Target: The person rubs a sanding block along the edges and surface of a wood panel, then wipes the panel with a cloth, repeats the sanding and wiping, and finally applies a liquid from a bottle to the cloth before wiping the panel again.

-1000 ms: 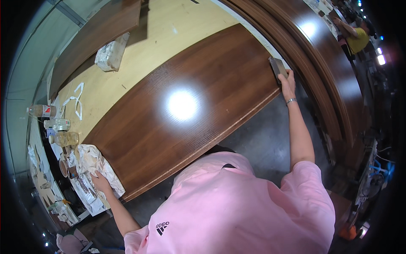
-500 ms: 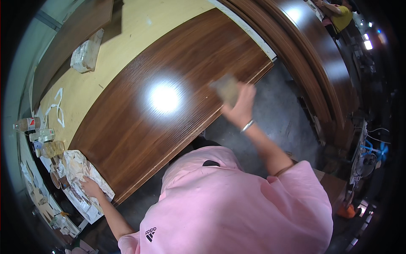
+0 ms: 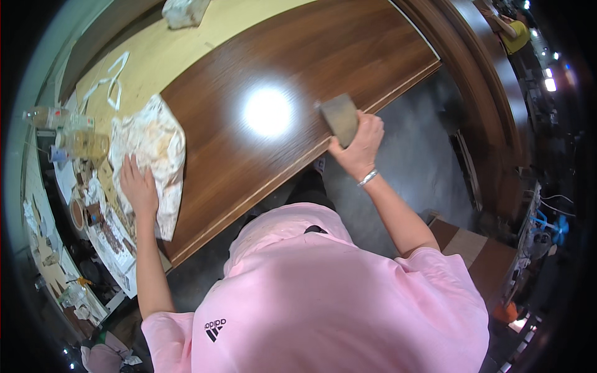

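A dark brown wood-grain panel point(image 3: 249, 168) with a curved far edge lies on the yellowish tabletop. Over its left end is a white rag point(image 3: 163, 140) with brownish stains. My left hand point(image 3: 140, 186) rests flat on that rag, its fingers stretched out. At the panel's near edge, right of the middle, my right hand point(image 3: 362, 143) grips a grey-brown sanding block point(image 3: 339, 115). The block is tilted, and I cannot tell whether its underside touches the panel.
Clear plastic bottles point(image 3: 87, 144) stand left of the rag, near a round brown-rimmed container point(image 3: 77, 213). A wrapped white block point(image 3: 185, 12) and a white strap point(image 3: 115, 81) lie on the yellowish tabletop. Brown panels point(image 3: 485, 93) stand at the right; a person in yellow point(image 3: 515, 37) is beyond.
My left hand and the rag have shifted up and right, further over the panel's left end. The sanding block, blurred before, is sharper and sits by the near edge. The whole view has shifted.
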The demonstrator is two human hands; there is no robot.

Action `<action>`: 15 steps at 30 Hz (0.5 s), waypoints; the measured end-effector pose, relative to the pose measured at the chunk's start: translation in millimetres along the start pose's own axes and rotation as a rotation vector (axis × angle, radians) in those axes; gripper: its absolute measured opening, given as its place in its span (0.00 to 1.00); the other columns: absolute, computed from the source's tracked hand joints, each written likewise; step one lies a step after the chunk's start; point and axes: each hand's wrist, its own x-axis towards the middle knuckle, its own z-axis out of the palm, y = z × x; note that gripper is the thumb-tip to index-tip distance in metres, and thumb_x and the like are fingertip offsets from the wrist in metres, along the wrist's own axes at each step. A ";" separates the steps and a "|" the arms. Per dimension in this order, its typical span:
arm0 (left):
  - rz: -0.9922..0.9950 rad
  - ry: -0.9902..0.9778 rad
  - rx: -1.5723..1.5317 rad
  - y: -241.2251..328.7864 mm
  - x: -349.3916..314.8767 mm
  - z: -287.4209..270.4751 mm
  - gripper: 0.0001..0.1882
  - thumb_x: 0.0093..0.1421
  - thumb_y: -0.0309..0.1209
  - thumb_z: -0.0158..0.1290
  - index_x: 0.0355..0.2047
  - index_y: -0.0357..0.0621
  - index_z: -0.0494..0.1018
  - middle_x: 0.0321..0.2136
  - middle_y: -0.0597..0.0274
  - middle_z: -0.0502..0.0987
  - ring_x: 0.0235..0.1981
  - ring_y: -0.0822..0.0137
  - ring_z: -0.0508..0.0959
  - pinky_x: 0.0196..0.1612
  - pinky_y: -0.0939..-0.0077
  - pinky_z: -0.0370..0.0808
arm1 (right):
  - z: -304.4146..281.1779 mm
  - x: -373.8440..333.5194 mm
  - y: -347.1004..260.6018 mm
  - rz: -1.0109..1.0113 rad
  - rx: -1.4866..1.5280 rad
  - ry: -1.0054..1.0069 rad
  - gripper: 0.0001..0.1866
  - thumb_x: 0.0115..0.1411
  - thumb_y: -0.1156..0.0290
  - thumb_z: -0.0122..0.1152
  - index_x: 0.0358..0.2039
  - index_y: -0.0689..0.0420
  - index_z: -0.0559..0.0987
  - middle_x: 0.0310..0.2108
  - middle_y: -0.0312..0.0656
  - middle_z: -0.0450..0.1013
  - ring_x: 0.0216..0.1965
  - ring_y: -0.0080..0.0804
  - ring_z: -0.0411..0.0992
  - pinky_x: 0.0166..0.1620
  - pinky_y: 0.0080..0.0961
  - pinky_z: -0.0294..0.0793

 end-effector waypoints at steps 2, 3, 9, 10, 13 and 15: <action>0.031 0.013 -0.045 -10.0 8.5 0.7 0.26 0.65 0.36 0.47 0.60 0.34 0.65 0.63 0.41 0.63 0.61 0.41 0.63 0.64 0.51 0.57 | 9.6 -34.7 -61.0 -0.113 0.103 -0.029 0.42 0.36 0.55 0.64 0.52 0.63 0.66 0.44 0.53 0.64 0.45 0.51 0.62 0.48 0.47 0.62; 0.042 0.022 -0.058 -18.4 8.0 6.7 0.26 0.65 0.36 0.48 0.60 0.35 0.66 0.62 0.42 0.64 0.61 0.42 0.63 0.64 0.51 0.58 | 16.7 -56.3 -99.0 -0.173 0.182 -0.060 0.44 0.36 0.54 0.64 0.53 0.65 0.66 0.44 0.54 0.64 0.44 0.51 0.62 0.48 0.48 0.62; 0.118 0.079 0.051 -17.4 21.8 20.7 0.28 0.67 0.43 0.43 0.62 0.39 0.65 0.63 0.46 0.64 0.63 0.47 0.62 0.66 0.50 0.55 | 32.3 -131.7 -303.6 -0.742 0.577 -0.664 0.43 0.44 0.54 0.67 0.56 0.69 0.67 0.47 0.51 0.67 0.45 0.45 0.66 0.49 0.39 0.65; 0.050 0.034 0.012 -13.5 25.6 25.1 0.29 0.68 0.46 0.40 0.63 0.43 0.65 0.65 0.49 0.63 0.64 0.49 0.61 0.67 0.49 0.54 | 43.0 -140.0 -329.0 -0.757 0.606 -0.664 0.43 0.44 0.54 0.67 0.56 0.69 0.67 0.47 0.51 0.67 0.45 0.45 0.66 0.49 0.39 0.65; -0.035 0.034 -0.092 0.1 24.6 17.4 0.28 0.67 0.47 0.41 0.62 0.45 0.66 0.65 0.52 0.63 0.65 0.50 0.60 0.66 0.45 0.53 | 58.5 -157.0 -365.6 -1.110 0.564 -0.564 0.39 0.47 0.55 0.64 0.54 0.69 0.68 0.45 0.48 0.68 0.44 0.40 0.67 0.47 0.35 0.65; -0.044 0.051 -0.126 -2.4 21.4 11.4 0.27 0.67 0.47 0.42 0.61 0.44 0.66 0.64 0.52 0.63 0.66 0.51 0.60 0.66 0.45 0.53 | 58.8 -159.2 -371.5 -1.088 0.591 -0.490 0.34 0.48 0.56 0.63 0.51 0.67 0.70 0.44 0.46 0.69 0.43 0.38 0.68 0.46 0.33 0.65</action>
